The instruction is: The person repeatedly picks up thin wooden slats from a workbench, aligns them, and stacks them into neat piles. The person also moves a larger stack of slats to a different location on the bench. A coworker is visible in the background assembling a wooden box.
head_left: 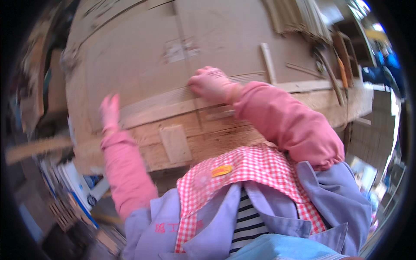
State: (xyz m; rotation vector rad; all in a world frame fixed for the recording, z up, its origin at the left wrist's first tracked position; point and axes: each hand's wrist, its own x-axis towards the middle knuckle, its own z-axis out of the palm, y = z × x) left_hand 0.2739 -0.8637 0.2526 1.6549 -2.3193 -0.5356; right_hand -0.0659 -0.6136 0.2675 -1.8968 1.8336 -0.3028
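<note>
A large brown sheet (143, 65), looking like cardboard, covers most of a wooden workbench (208, 141). Along the sheet's near side runs a long pale strip (156, 112). My left hand (110, 110), in a pink glove, lies near the strip's left end with its fingers stretched out. My gloved right hand (211, 84) rests on the sheet just beyond the strip, right of the middle. Its fingers are curled down, and what they hold, if anything, is hidden. A dark line crosses the sheet front to back beside it. Motion blurs both hands slightly.
A short wood block (175, 144) lies at the bench's near edge. To the right are a narrow wood stick (268, 63), a hammer-like tool (328, 71), an orange-handled tool (342, 71) and a wooden box (346, 52). Brown strips (299, 19) are stacked at the far right.
</note>
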